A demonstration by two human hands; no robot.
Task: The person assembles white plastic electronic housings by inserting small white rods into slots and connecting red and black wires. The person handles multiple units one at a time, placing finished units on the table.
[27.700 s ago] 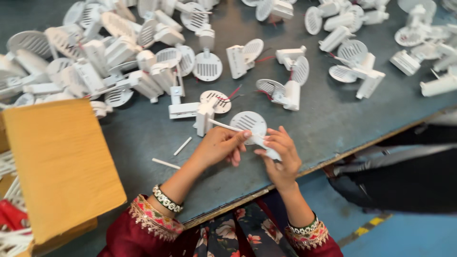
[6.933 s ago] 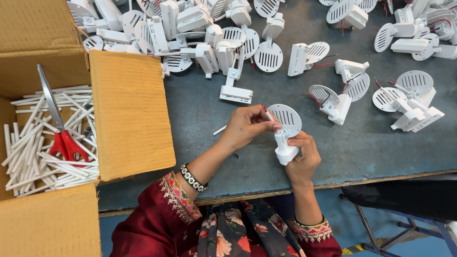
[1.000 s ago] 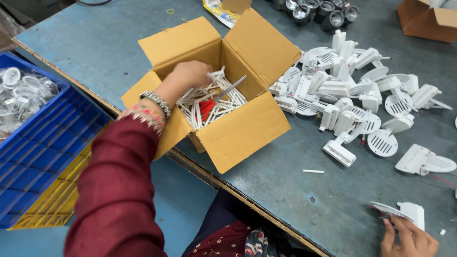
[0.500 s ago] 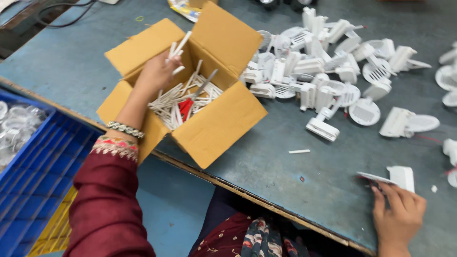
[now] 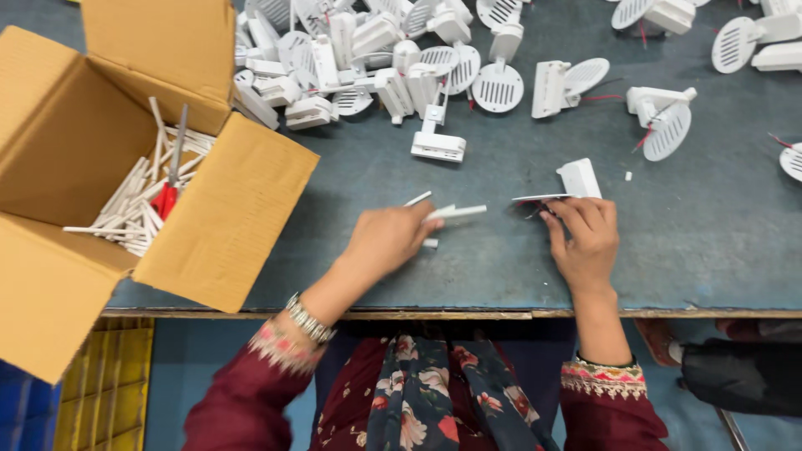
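Beside the cardboard box [image 5: 225, 217], my left hand [image 5: 386, 240] grips white sticks [image 5: 455, 212]; my right hand [image 5: 585, 238] pinches one white fan part [image 5: 576, 179], not yet fitted; many wait beyond.

You get even, fairly bright light from overhead, so the grey worktop [image 5: 685, 217] reads clearly and your hands throw only short, soft shadows onto it. The white plastic parts [image 5: 401, 58] near the top edge run close to washed-out, while the inside of the cardboard box [image 5: 75, 142] sits a shade dimmer. Slight motion blur softens your left hand [image 5: 388, 238] and the sticks in it, and straight lines bend a little toward the corners.
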